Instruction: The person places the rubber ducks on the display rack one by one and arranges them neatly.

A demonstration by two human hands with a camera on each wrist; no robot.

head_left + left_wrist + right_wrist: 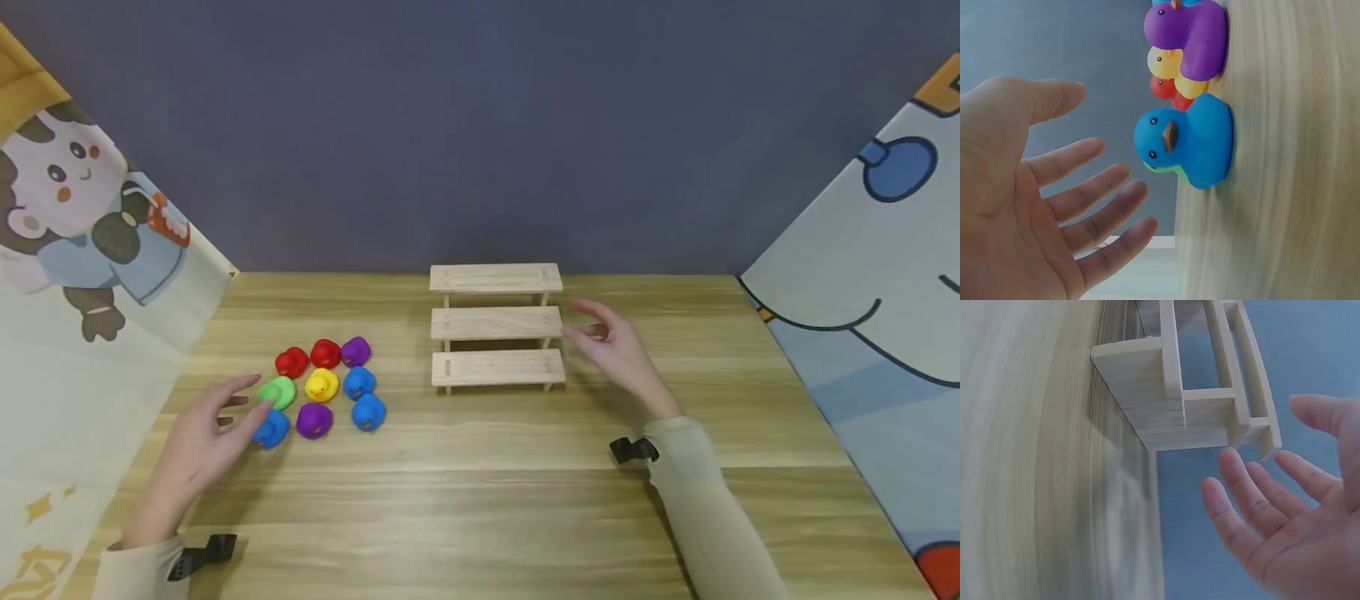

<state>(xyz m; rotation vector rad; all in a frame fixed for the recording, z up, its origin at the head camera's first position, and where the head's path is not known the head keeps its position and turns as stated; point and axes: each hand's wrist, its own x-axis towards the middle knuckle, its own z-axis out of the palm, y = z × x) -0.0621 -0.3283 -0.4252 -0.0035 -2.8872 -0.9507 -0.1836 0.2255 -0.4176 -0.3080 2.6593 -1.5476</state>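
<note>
A: How is your left hand point(208, 437)?

B: Your fingers are spread, and your thumb is far from them. In the left wrist view, there is a gap between your hand and the near left blue duck point(272, 430). The green duck point(279, 392) is just past it on the far side

A: And which way does your left hand point?

B: Your arm comes in from the near left, and your fingers point right and far

A: What about your right hand point(621, 354)?

B: Your fingers are apart and bend a little. They are just beside the right end of the wooden stand point(497, 323); I can't tell if they touch it. Your arm comes from the near right, and your fingers point left and far

A: Where are all nine ducks point(322, 387)?

B: On the left of the table point(480, 508), left of the stand and its three steps
</note>
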